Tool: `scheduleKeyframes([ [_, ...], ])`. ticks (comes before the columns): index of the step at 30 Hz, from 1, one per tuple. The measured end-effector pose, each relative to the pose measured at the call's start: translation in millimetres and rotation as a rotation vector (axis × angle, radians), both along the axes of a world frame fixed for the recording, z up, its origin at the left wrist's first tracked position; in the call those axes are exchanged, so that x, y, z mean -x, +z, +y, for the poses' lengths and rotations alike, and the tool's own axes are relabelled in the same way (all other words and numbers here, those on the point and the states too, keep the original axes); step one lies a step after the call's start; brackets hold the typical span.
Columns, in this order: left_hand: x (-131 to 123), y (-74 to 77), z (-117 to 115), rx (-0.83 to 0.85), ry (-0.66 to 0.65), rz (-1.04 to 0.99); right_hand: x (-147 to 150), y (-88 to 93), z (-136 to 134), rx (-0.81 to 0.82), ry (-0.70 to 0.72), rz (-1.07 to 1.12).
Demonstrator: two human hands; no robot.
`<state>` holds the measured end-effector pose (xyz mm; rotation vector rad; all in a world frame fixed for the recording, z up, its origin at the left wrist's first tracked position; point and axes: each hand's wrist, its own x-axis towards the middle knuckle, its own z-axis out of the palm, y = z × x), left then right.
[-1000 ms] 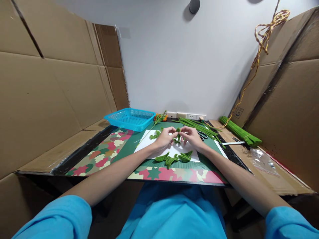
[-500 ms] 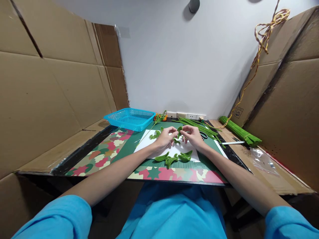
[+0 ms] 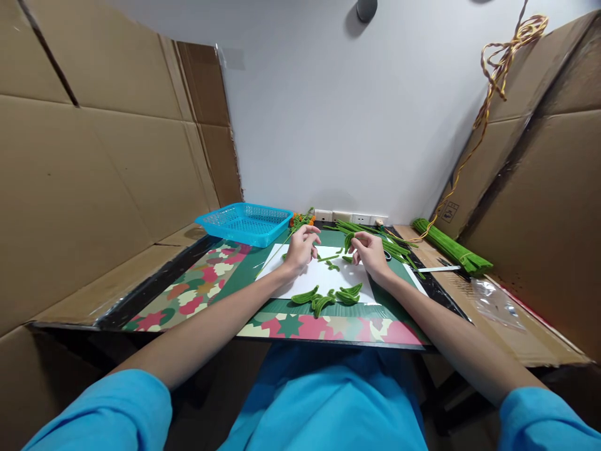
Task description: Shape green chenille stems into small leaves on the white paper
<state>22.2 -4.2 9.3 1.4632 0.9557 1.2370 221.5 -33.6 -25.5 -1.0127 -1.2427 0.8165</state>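
Right fingers (image 3: 361, 240) pinch the green leaf (image 3: 348, 243) at their tips, left fingers (image 3: 310, 237) parted, apart from it.

Leaf pieces (image 3: 323, 305) are green, the paper (image 3: 312, 280) white, the basket (image 3: 263, 238) blue, the table border (image 3: 323, 329) pink-and-green camouflage.

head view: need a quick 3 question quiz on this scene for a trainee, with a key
1. True or false: the right hand holds a green fuzzy piece.
2. Which lies farthest left: A, the clear plastic bag; B, the blue basket; C, the tied green bundle?
3. Fill in the colour: the paper below the held piece is ____.

Key: 1 true; 2 B; 3 white.
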Motion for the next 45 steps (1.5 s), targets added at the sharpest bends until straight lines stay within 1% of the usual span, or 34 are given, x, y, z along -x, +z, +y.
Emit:
scheduleKeyframes([
  [5,-0.1,-1.2,0.3,0.012,-0.004,-0.017,0.4,-0.2,-0.3,0.042,0.01,-0.014],
  [13,-1.0,-3.4,-0.3,0.027,-0.034,0.013,2.7,3.9,-6.7,-0.062,0.06,-0.137],
  [19,-1.1,-5.8,3.5,0.031,-0.039,0.05,4.7,9.0,-12.2,-0.119,-0.006,-0.196],
  [21,-0.4,-7.8,4.7,0.003,-0.031,0.113,4.3,9.4,-12.2,-0.129,-0.031,-0.22],
  [23,1.2,-10.8,4.0,-0.077,-0.032,0.261,3.6,8.6,-11.3,-0.135,-0.047,-0.237],
  [27,4.8,-18.5,-4.0,-0.384,-0.027,0.706,2.2,6.0,-9.1,-0.136,-0.065,-0.248],
  [28,5.0,-20.0,-6.4,-0.449,-0.028,0.786,1.9,5.6,-8.7,-0.135,-0.07,-0.253],
  [30,4.8,-21.3,-10.1,-0.523,-0.032,0.885,1.6,5.0,-8.4,-0.14,-0.079,-0.272],
  [35,5.1,-17.6,-9.4,-0.533,0.033,0.991,1.3,3.4,-8.5,-0.195,-0.093,-0.389],
  [37,6.6,-16.7,-7.1,-0.521,0.045,1.017,1.4,2.2,-9.4,-0.228,-0.117,-0.503],
  [42,9.1,-18.9,-4.3,-0.491,0.042,1.06,1.8,-4.0,-10.4,-0.275,-0.199,-0.89],
  [45,8.9,-18.7,-4.8,-0.492,0.035,1.057,1.7,-8.9,-6.6,-0.291,-0.148,-1.014],
])
